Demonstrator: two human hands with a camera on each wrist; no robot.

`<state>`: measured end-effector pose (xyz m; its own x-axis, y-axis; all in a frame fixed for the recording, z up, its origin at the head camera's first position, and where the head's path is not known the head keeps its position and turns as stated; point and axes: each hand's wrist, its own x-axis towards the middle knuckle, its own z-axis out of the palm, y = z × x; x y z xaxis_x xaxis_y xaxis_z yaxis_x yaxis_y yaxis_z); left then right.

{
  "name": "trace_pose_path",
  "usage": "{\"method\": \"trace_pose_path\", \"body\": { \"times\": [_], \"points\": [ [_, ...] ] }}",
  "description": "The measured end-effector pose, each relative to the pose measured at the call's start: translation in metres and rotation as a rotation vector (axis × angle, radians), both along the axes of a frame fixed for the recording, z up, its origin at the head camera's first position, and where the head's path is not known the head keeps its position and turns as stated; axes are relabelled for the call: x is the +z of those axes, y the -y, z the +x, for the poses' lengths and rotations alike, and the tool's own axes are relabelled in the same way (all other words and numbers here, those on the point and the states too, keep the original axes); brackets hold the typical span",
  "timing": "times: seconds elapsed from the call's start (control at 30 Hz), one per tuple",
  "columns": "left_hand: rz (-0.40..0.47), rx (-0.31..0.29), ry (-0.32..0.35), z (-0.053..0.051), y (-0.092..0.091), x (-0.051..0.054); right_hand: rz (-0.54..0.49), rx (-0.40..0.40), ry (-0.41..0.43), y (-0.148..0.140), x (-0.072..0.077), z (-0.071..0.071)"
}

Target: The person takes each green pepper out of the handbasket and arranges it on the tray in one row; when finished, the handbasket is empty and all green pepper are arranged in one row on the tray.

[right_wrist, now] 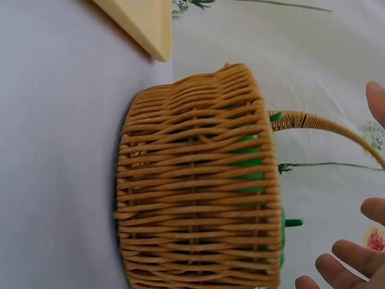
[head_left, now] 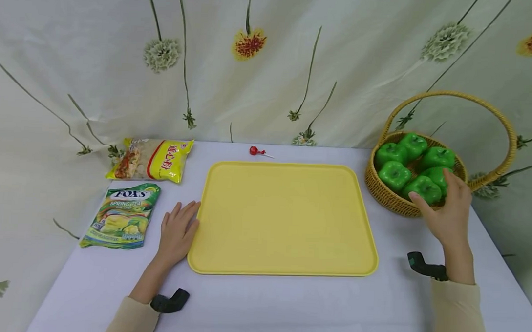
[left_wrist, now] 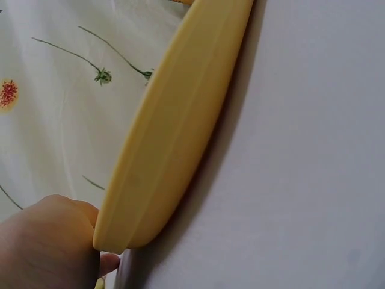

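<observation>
In the head view, your right hand (head_left: 452, 214) spreads, empty, by the green peppers (head_left: 394, 176) in the basket (head_left: 390, 200) near the table's (head_left: 265, 307) far right corner; probably light, stiff and slick, they suit a grip around the sides. In the left-wrist view, your left hand (left_wrist: 51, 244) touches the tray (left_wrist: 171, 126), fingers loose. In the right-wrist view, your fingers (right_wrist: 355, 257) stand wide.

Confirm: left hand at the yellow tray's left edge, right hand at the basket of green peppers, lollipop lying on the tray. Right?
No: the lollipop lies on the table beyond the far edge of the yellow tray, per the head view. The rest stands: left hand at the tray's left edge, right hand at the basket of green peppers.
</observation>
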<state>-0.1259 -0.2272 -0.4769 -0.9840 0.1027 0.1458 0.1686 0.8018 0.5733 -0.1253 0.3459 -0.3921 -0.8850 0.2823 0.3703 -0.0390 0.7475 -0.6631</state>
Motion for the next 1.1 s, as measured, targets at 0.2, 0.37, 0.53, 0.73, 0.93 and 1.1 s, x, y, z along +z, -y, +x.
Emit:
{"method": "trace_pose_path", "body": {
  "times": [0.2, 0.37, 0.53, 0.73, 0.93, 1.1],
  "points": [
    [-0.008, 0.002, 0.014, -0.001, 0.0, 0.0, -0.082, -0.107, 0.09, -0.008, -0.003, -0.001],
    [-0.017, 0.004, 0.024, -0.001, 0.0, 0.0, -0.116, -0.168, 0.163, -0.012, -0.004, -0.003],
    [-0.018, 0.002, 0.015, -0.001, 0.0, 0.001, -0.136, -0.176, 0.159, -0.011, -0.007, -0.004],
    [-0.01, 0.001, 0.003, 0.0, 0.0, 0.001, -0.119, -0.148, 0.126, -0.012, -0.014, -0.007],
    [-0.01, 0.002, -0.002, -0.001, 0.0, -0.001, -0.076, -0.136, 0.133, -0.011, -0.017, -0.008],
    [-0.018, 0.002, -0.005, -0.001, 0.0, -0.001, -0.029, -0.141, 0.148, -0.011, -0.02, -0.01]
  ]
}}
